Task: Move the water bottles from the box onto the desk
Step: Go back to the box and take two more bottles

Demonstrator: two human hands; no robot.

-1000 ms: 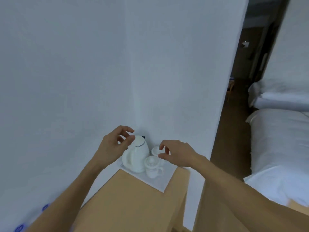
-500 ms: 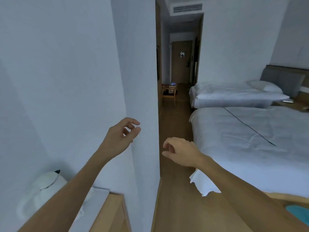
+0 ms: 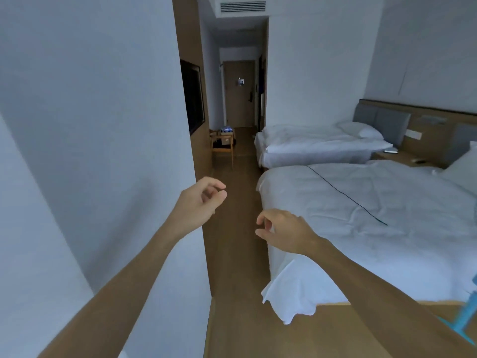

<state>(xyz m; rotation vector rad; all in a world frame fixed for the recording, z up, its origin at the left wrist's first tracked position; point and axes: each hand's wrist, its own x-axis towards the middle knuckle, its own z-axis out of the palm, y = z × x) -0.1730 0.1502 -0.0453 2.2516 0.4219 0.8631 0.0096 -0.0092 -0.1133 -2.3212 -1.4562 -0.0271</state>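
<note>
A white wall [image 3: 90,151] fills nine o'clock. The left hand [image 3: 200,200] hangs loosely curled and empty at centre; at twelve o'clock, far down the wood floor [image 3: 237,254], a box [image 3: 224,139] on a wooden stand [image 3: 222,151] holds blurry bluish items. The right hand [image 3: 284,233] is likewise empty, beside the near bed [image 3: 374,215] at three o'clock.

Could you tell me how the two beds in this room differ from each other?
The near bed has a thin dark cord lying across its cover; the far bed shows none. The near bed's sheet corner hangs loose toward the floor; the far bed's sheet shows no loose corner. Both have white bedding and white pillows.
</note>
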